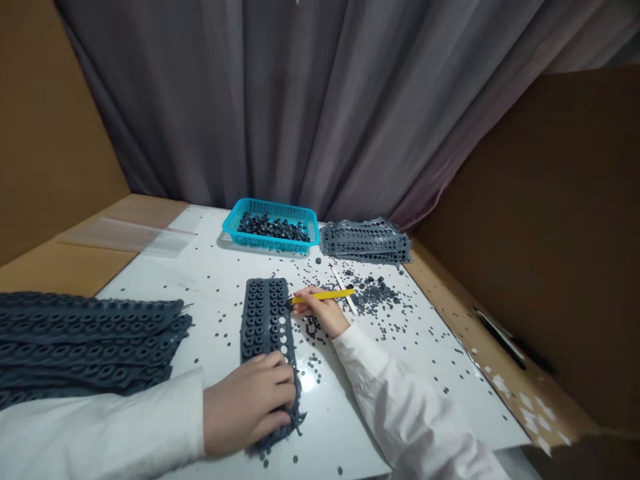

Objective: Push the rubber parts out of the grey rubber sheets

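Note:
A dark grey rubber sheet (270,320) with rows of moulded rings lies lengthwise in front of me on the white table surface. Several round holes along its right side show white through them. My left hand (255,400) lies over the near part of this sheet, fingers bent and holding it down. My right hand (320,311) pinches a slim yellow pen-shaped tool (327,295) beside the sheet's upper right edge. The tool's left end is at that edge, by a small dark piece; its exact contact is too small to tell.
A blue basket (230,233) of small black rings stands at the back. Right of it lies a punched-out sheet (367,241). Small black discs (373,297) and a white stick (344,290) are scattered nearby. Stacked ringed sheets (85,340) lie left; clear plastic bags (135,233) lie behind them.

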`<action>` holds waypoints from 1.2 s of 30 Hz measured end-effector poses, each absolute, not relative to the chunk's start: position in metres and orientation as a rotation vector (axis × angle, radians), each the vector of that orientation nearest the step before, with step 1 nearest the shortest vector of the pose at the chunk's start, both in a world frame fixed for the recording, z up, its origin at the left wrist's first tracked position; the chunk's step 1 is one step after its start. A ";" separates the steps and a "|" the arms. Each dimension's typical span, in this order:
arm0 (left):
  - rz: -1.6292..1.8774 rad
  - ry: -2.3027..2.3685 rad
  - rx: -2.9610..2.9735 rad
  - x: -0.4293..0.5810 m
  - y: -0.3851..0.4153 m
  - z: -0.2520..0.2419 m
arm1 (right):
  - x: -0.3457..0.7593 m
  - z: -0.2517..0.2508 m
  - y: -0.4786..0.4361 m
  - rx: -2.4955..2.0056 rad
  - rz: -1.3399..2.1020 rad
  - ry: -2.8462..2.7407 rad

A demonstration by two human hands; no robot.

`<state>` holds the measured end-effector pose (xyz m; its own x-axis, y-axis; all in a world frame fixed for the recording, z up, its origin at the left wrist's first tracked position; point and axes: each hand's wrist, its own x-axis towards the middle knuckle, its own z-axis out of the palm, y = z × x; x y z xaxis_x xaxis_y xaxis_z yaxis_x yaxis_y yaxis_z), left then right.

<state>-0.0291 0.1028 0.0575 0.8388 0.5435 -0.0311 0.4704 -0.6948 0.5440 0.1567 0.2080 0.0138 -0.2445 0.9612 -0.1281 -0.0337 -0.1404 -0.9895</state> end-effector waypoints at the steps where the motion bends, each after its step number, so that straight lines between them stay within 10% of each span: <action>1: 0.173 0.740 2.427 -0.032 0.100 0.065 | 0.156 0.013 0.208 -1.167 1.487 -1.295; 15: 0.177 1.057 2.425 -0.026 0.229 0.062 | 0.152 0.008 0.204 -1.239 1.129 -1.535; 36: 0.320 1.073 2.412 -0.019 0.208 0.038 | 0.141 0.033 0.196 -1.312 1.040 -1.759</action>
<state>-0.0186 0.2078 0.0376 0.6655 0.7462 0.0187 0.6345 -0.5788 0.5123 0.1407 0.1964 0.0329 -0.2437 0.9675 0.0676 0.4067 0.1652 -0.8985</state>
